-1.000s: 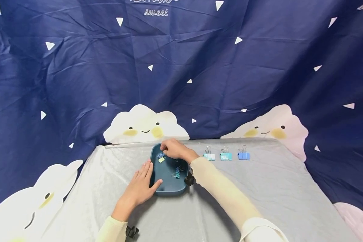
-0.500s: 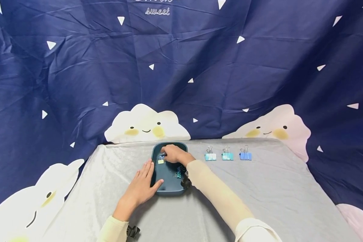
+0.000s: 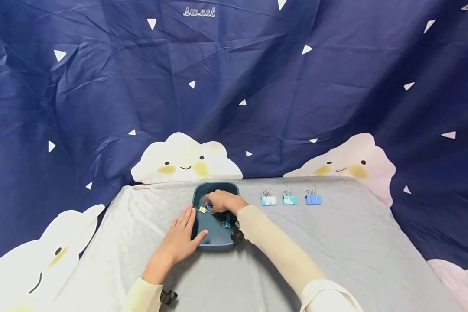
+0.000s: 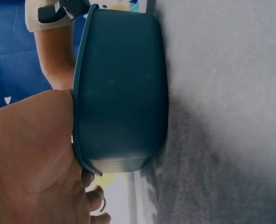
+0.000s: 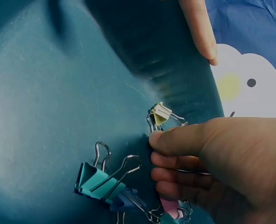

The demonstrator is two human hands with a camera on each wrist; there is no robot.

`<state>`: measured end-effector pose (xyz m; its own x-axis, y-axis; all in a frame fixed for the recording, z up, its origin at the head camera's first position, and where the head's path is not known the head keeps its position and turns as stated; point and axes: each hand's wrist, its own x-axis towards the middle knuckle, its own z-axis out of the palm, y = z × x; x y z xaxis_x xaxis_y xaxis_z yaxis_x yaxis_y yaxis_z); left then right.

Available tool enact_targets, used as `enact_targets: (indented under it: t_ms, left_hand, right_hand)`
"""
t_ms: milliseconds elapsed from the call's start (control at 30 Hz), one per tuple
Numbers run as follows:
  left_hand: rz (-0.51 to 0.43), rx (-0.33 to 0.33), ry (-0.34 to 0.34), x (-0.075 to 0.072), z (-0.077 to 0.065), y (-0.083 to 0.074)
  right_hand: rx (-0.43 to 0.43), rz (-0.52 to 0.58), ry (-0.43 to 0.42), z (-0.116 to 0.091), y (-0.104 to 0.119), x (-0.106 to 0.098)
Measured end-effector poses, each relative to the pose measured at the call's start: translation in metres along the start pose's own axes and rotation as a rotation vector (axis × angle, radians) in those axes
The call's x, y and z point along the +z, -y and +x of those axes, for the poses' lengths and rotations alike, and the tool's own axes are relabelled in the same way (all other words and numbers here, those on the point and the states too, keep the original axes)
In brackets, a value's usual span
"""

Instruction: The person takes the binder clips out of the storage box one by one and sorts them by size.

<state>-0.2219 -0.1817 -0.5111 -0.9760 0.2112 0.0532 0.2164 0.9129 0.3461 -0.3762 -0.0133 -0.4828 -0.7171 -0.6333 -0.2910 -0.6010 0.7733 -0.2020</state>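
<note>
My right hand [image 3: 223,201] reaches into a dark teal bin [image 3: 214,247] that holds small binder clips. In the right wrist view its fingers are curled, and the thumb tip touches the wire handle of a yellow binder clip [image 5: 161,114]; whether anything is pinched is hidden. A blue clip [image 3: 209,208] lies partly under the fingertips in the head view. Beside the hand lie a teal clip [image 5: 98,182], a darker blue clip [image 5: 123,199] and a pink clip [image 5: 170,207]. My left hand [image 3: 178,237] rests against the bin's left rim, its fingers straight and the thumb at the near corner.
Three larger binder clips stand in a row right of the bin: a white and teal one [image 3: 268,200], a teal one [image 3: 290,199] and a blue one [image 3: 313,199]. Grey cloth [image 3: 355,242] covers the table, and a navy curtain [image 3: 257,78] hangs behind.
My right hand has moved a little nearer and lower in the bin, onto the blue clip. The yellow clip has turned and shifted slightly. My left hand stays at the rim.
</note>
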Motion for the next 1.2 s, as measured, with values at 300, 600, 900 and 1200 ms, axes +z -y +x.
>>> enact_targets:
  t_ms: [300, 600, 900, 1200]
  left_hand:
    - [0.003, 0.003, 0.001, 0.002, 0.001, 0.000]
    - [-0.005, 0.002, -0.004, 0.000, 0.000, 0.000]
    - [-0.006, 0.016, -0.016, -0.002, 0.000, 0.000]
    - [-0.006, 0.014, -0.020, 0.000, -0.001, 0.001]
  right_hand:
    - [0.052, 0.058, -0.058, -0.001, -0.008, 0.001]
    - [-0.004, 0.170, -0.065, -0.006, -0.012, -0.004]
    - [-0.034, 0.104, -0.130, -0.005, -0.015, -0.006]
    - [-0.076, 0.160, -0.200, -0.011, -0.018, -0.008]
